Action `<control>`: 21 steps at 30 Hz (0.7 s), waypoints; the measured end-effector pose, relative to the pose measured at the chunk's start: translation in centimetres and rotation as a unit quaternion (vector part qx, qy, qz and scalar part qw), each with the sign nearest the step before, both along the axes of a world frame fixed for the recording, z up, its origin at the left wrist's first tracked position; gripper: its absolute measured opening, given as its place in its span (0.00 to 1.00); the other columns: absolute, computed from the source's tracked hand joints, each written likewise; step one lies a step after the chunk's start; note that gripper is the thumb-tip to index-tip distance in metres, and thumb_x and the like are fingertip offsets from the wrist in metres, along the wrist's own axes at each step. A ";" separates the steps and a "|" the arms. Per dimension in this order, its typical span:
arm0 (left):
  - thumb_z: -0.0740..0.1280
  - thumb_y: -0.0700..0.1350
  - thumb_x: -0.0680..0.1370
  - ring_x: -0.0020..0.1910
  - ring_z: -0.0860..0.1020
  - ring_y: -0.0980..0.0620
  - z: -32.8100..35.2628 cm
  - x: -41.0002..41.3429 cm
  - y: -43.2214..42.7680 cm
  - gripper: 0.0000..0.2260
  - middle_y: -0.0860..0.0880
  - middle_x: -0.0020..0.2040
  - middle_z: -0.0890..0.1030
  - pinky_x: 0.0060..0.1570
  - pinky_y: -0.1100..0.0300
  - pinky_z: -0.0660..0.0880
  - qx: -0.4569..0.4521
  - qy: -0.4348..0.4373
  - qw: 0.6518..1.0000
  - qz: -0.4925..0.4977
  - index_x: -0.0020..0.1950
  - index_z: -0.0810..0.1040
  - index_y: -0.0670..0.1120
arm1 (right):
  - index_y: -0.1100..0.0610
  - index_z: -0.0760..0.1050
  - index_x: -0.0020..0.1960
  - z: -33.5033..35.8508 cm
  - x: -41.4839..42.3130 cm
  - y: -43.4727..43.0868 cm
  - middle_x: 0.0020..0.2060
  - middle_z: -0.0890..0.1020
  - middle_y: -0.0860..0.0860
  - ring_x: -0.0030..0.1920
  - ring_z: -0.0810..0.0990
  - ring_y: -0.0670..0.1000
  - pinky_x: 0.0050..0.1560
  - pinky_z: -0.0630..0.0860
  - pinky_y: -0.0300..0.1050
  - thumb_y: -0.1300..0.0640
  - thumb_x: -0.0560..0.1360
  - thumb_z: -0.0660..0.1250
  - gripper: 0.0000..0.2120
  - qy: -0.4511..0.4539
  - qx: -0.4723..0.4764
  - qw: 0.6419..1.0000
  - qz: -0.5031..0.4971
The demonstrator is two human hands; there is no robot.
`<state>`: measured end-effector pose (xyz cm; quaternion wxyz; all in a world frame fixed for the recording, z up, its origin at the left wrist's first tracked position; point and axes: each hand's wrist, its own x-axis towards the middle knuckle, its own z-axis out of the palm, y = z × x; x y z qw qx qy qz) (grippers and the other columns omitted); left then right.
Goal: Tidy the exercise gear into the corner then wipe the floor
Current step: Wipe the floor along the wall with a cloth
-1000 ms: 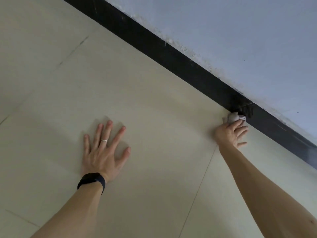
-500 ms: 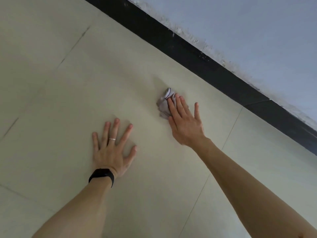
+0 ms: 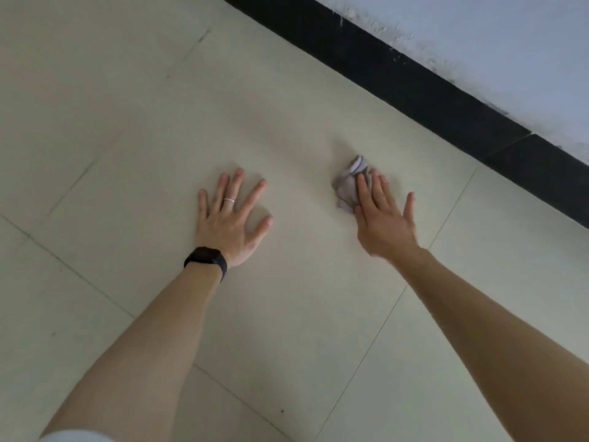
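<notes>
A small crumpled grey cloth lies on the pale tiled floor. My right hand presses down on it with straight fingers, and most of the cloth shows to the left of the fingertips. My left hand rests flat on the floor with its fingers spread, about a hand's width to the left of the cloth. It wears a ring and a black wristband. No exercise gear is in view.
A black skirting board runs diagonally along the foot of a light wall at the upper right. Thin tile joints cross the floor around both hands.
My right hand has swept the cloth from the skirting board leftward over the tile toward my left hand. The left hand has stayed planted on the floor.
</notes>
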<state>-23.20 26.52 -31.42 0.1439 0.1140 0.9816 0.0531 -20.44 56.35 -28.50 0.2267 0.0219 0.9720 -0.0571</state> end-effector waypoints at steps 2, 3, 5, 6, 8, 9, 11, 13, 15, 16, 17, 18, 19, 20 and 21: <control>0.44 0.70 0.78 0.79 0.37 0.46 0.7 -0.3 0.1 0.30 0.52 0.80 0.35 0.75 0.38 0.40 -0.016 -0.047 0.999 -0.018 0.77 0.35 0.66 | 0.47 0.30 0.79 -0.3 -0.3 0.0 0.79 0.34 0.46 0.78 0.33 0.47 0.75 0.34 0.65 0.48 0.84 0.40 0.28 -0.009 -0.002 1.000 -0.023; 0.43 0.70 0.78 0.79 0.36 0.44 1.2 -0.3 0.2 0.31 0.51 0.80 0.34 0.75 0.37 0.40 -0.040 -0.057 0.997 -0.032 0.77 0.34 0.65 | 0.47 0.31 0.79 -0.4 -0.3 -0.1 0.79 0.35 0.46 0.78 0.33 0.47 0.75 0.35 0.65 0.48 0.84 0.40 0.28 -0.007 -0.009 1.000 -0.025; 0.43 0.70 0.78 0.78 0.38 0.35 2.7 1.0 1.1 0.32 0.48 0.80 0.34 0.74 0.34 0.41 -0.086 -0.068 0.993 -0.048 0.78 0.34 0.62 | 0.47 0.33 0.80 -0.3 -0.1 -0.1 0.80 0.37 0.47 0.79 0.35 0.47 0.75 0.37 0.66 0.49 0.84 0.41 0.27 0.003 -0.014 0.999 -0.033; 0.45 0.70 0.78 0.77 0.39 0.32 3.3 2.2 1.8 0.33 0.48 0.80 0.34 0.73 0.32 0.42 -0.100 -0.082 0.990 -0.048 0.78 0.34 0.62 | 0.48 0.34 0.80 -0.3 0.0 -0.2 0.80 0.38 0.47 0.79 0.36 0.48 0.75 0.38 0.66 0.49 0.84 0.41 0.27 0.011 -0.018 0.999 -0.044; 0.48 0.69 0.79 0.77 0.42 0.29 4.1 5.3 3.0 0.35 0.47 0.80 0.35 0.72 0.31 0.45 -0.115 -0.128 0.984 -0.034 0.78 0.33 0.60 | 0.49 0.36 0.81 -0.3 1.2 -1.0 0.81 0.40 0.49 0.80 0.37 0.49 0.75 0.40 0.67 0.49 0.84 0.41 0.27 0.019 -0.027 0.999 -0.037; 0.50 0.68 0.79 0.77 0.42 0.29 4.5 6.7 3.2 0.35 0.46 0.80 0.35 0.72 0.31 0.47 -0.121 -0.148 0.981 -0.024 0.78 0.33 0.60 | 0.49 0.37 0.81 -0.5 2.6 -1.6 0.81 0.41 0.49 0.80 0.38 0.49 0.75 0.41 0.67 0.49 0.83 0.40 0.27 0.027 -0.026 0.999 -0.010; 0.53 0.67 0.79 0.77 0.44 0.29 5.5 8.1 3.4 0.36 0.46 0.80 0.35 0.73 0.32 0.49 -0.142 -0.172 0.975 -0.018 0.78 0.33 0.61 | 0.51 0.40 0.81 -0.9 6.9 -2.3 0.81 0.44 0.50 0.80 0.41 0.50 0.75 0.45 0.68 0.49 0.82 0.40 0.28 0.055 -0.040 0.997 0.044; 0.54 0.67 0.79 0.77 0.44 0.30 5.9 8.2 3.3 0.35 0.48 0.80 0.34 0.73 0.33 0.49 -0.132 -0.201 0.971 0.000 0.77 0.34 0.63 | 0.52 0.49 0.81 -1.4 12.3 -3.4 0.81 0.51 0.51 0.80 0.48 0.51 0.74 0.51 0.70 0.50 0.80 0.46 0.30 0.075 -0.072 0.991 0.080; 0.54 0.68 0.79 0.78 0.41 0.32 6.2 8.9 4.1 0.36 0.51 0.79 0.32 0.73 0.32 0.47 -0.109 -0.222 0.969 0.024 0.77 0.33 0.65 | 0.52 0.55 0.81 -1.5 18.7 -3.6 0.80 0.54 0.51 0.80 0.51 0.52 0.74 0.52 0.70 0.52 0.78 0.53 0.31 0.094 -0.109 0.984 0.106; 0.55 0.69 0.78 0.77 0.39 0.32 6.5 9.4 4.3 0.37 0.51 0.79 0.31 0.73 0.31 0.46 -0.095 -0.227 0.968 0.044 0.76 0.33 0.66 | 0.52 0.56 0.80 -1.5 21.9 -3.7 0.80 0.54 0.50 0.80 0.51 0.51 0.74 0.51 0.70 0.53 0.77 0.56 0.32 0.102 -0.117 0.979 0.133; 0.56 0.71 0.76 0.77 0.37 0.33 6.6 9.8 4.3 0.39 0.52 0.79 0.30 0.72 0.30 0.45 -0.086 -0.226 0.969 0.061 0.76 0.32 0.66 | 0.51 0.56 0.80 -1.4 24.8 -3.8 0.80 0.54 0.50 0.80 0.51 0.51 0.75 0.50 0.69 0.54 0.76 0.59 0.33 0.102 -0.124 0.973 0.168; 0.56 0.72 0.75 0.77 0.36 0.33 6.7 10.0 4.3 0.39 0.53 0.79 0.30 0.72 0.29 0.45 -0.086 -0.222 0.969 0.068 0.75 0.32 0.67 | 0.51 0.56 0.80 -1.2 27.1 -4.0 0.80 0.54 0.49 0.80 0.52 0.50 0.75 0.49 0.68 0.54 0.75 0.62 0.35 0.098 -0.130 0.966 0.199; 0.57 0.72 0.75 0.77 0.36 0.34 6.8 10.0 4.2 0.40 0.53 0.79 0.30 0.71 0.28 0.44 -0.090 -0.219 0.969 0.068 0.75 0.32 0.67 | 0.50 0.56 0.80 -1.1 28.4 -3.8 0.81 0.54 0.49 0.80 0.52 0.50 0.75 0.47 0.67 0.54 0.74 0.65 0.37 0.096 -0.134 0.959 0.231; 0.56 0.73 0.74 0.77 0.37 0.34 6.8 9.9 4.2 0.40 0.53 0.79 0.31 0.70 0.28 0.44 -0.094 -0.219 0.969 0.063 0.75 0.32 0.68 | 0.50 0.55 0.81 -1.2 28.6 -3.2 0.81 0.54 0.49 0.80 0.52 0.49 0.76 0.47 0.67 0.53 0.74 0.65 0.37 0.101 -0.134 0.949 0.268; 0.56 0.74 0.74 0.78 0.38 0.34 6.8 9.9 4.2 0.40 0.53 0.79 0.31 0.70 0.27 0.44 -0.102 -0.217 0.969 0.053 0.75 0.32 0.68 | 0.49 0.55 0.81 -1.3 27.9 -2.3 0.80 0.54 0.48 0.80 0.52 0.49 0.76 0.47 0.67 0.53 0.75 0.64 0.36 0.105 -0.130 0.942 0.293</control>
